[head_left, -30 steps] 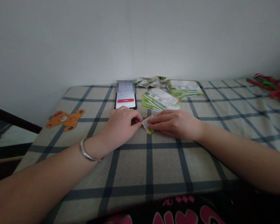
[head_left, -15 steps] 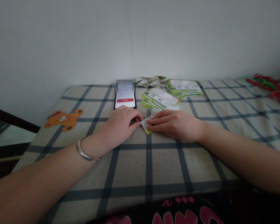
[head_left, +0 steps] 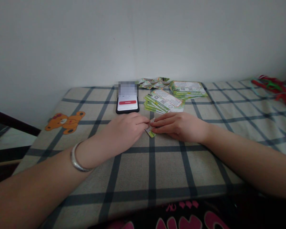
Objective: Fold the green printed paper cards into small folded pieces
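A small folded paper card (head_left: 152,133), white with a green end, lies on the checked tablecloth between my hands. My left hand (head_left: 130,128), with a silver bangle on its wrist, has its fingers together at the card's upper left edge; the thumb is mostly hidden. From the other side my right hand (head_left: 181,125) presses its fingertips on the card and covers much of it. Just behind them several flat green and white printed cards (head_left: 165,101) lie fanned out.
A phone (head_left: 127,105) with its screen lit lies behind my left hand. At the back are folded paper pieces (head_left: 153,83) and a stack of cards (head_left: 189,89) near the wall. A bear picture (head_left: 66,122) is at left, red and green items (head_left: 276,90) at far right.
My left hand has moved right and slightly toward me, its fingertips now over the card's left part near my right fingers. More of the phone shows. My right hand stays put.
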Demonstrator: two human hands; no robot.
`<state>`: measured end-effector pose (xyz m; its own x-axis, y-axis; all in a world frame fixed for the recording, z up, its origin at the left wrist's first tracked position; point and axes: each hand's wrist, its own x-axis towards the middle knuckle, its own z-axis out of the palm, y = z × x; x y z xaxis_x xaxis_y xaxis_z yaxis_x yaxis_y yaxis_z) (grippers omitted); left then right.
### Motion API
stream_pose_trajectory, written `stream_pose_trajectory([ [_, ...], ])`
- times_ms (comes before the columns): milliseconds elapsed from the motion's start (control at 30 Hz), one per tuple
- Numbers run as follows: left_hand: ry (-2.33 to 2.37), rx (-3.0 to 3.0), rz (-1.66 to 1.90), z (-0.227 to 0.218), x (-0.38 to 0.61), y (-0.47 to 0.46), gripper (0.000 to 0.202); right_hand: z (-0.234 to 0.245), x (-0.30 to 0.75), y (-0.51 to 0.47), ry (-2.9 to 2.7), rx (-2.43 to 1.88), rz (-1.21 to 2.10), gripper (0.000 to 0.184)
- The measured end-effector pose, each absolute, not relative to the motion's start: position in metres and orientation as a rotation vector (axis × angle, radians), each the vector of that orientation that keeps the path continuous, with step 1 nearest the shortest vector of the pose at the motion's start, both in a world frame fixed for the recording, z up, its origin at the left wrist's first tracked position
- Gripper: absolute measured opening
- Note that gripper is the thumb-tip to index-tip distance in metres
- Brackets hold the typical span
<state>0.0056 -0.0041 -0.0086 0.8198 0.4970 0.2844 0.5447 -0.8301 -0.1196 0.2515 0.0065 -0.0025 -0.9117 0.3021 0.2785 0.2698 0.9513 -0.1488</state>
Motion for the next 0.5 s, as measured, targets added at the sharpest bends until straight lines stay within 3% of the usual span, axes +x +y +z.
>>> stream_pose_trajectory([
  [500, -0.786, -2.794, -0.293, -0.0024, 0.0053, -0.0105, 0.026, -0.0009, 0.242, -0.0016, -2.739, -0.639, -0.04, 0.033],
])
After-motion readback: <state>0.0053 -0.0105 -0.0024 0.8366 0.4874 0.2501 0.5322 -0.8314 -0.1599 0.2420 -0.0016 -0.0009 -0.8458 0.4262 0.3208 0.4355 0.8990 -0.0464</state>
